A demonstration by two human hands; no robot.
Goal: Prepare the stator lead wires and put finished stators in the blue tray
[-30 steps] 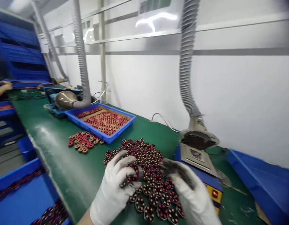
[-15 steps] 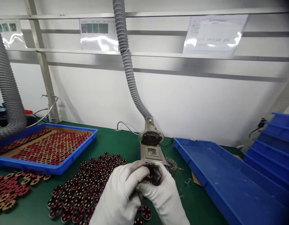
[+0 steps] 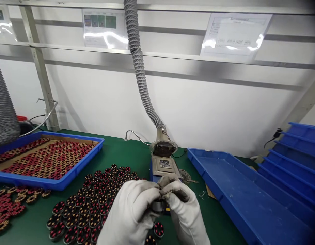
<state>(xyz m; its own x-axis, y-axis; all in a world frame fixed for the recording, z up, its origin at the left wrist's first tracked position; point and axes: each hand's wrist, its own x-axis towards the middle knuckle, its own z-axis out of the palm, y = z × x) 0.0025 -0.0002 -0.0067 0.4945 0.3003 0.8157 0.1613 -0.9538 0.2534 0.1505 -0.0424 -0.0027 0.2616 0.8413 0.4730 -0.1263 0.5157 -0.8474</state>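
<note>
My left hand [image 3: 131, 209], in a white glove, is closed around a small round part with a dark metallic rim [image 3: 158, 206]. Its fingers hide most of that part. My right hand [image 3: 185, 207], gloved too and dirty at the fingertips, is pinched together just above the part, against the left fingertips; what lies in the pinch is hidden. Left of my hands, many round black parts with red or tan dots [image 3: 93, 204] lie on the green table. Two similar parts [image 3: 158, 229] rest below, between my wrists. Behind my fingers stands a metal-topped device [image 3: 165, 165].
A grey ribbed hose [image 3: 139, 71] runs down to a hood [image 3: 163, 147] over the device. At left stands a blue tray [image 3: 61, 183] of red and tan rings; loose rings [image 3: 11, 207] lie before it. Right are a blue tray [image 3: 239, 190] and stacked trays [image 3: 292, 163].
My right fingers have gone from cupping around the part to a pinch above it. The part's rim now shows below the fingers. The view has shifted slightly.
</note>
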